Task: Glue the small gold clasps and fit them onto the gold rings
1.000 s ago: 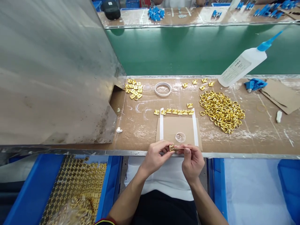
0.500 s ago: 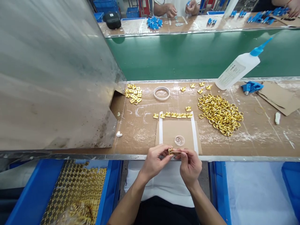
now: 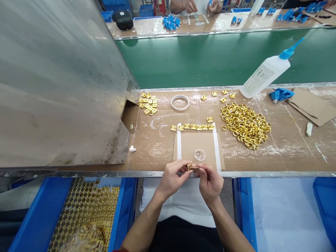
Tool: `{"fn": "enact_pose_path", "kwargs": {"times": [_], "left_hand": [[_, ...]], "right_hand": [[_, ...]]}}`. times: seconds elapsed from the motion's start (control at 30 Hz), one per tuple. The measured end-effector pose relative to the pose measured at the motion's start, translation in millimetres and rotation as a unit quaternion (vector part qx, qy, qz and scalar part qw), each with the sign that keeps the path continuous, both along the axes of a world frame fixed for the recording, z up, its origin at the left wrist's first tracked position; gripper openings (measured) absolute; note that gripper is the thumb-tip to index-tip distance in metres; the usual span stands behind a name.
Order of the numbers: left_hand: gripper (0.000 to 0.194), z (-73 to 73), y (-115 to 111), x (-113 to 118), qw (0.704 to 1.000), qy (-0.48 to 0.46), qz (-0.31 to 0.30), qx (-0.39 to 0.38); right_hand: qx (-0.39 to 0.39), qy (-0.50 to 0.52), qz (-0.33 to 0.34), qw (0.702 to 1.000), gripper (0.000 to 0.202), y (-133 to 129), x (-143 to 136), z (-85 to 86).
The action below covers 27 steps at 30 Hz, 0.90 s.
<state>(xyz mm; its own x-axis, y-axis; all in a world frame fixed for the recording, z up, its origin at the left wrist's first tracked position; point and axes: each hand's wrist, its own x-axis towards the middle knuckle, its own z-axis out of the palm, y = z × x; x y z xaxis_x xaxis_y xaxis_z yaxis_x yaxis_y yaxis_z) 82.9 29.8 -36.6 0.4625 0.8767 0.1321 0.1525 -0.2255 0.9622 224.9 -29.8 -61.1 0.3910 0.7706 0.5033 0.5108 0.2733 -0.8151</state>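
Pinched between the thumb and fingers of my left hand is a small gold-coloured metal piece. My right hand grips a thin stick, its tip at the gold piece; I cannot tell exactly where it touches. Both hands are over the bench's front edge. Just beyond them, a small clear round dish stands on a cardboard pad with white tape strips. Several similar gold pieces are lined up along the pad's far edge.
Gold rings are heaped on the right, near a tilted white bottle with a blue nozzle. At left are a tape roll, more gold pieces and a metal panel. Another person's hands work across the green belt.
The view has shifted slightly. My right hand and the stick have moved a little against the gold piece, and both hands keep their grips.
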Motion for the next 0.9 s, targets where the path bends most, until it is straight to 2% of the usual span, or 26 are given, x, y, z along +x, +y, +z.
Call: {"fn": "enact_pose_path", "kwargs": {"times": [0.6,0.9], "left_hand": [[0.018,-1.7,-0.9,-2.7,1.0,0.019,-0.007,0.007],[0.018,-0.3,0.3,-2.5,1.0,0.016,-0.01,0.009]], "right_hand": [[0.021,-0.001,0.005,1.0,0.013,-0.4,-0.3,-7.2],[0.026,-0.009,-0.008,1.0,0.015,1.0,-0.4,-5.0]]}}
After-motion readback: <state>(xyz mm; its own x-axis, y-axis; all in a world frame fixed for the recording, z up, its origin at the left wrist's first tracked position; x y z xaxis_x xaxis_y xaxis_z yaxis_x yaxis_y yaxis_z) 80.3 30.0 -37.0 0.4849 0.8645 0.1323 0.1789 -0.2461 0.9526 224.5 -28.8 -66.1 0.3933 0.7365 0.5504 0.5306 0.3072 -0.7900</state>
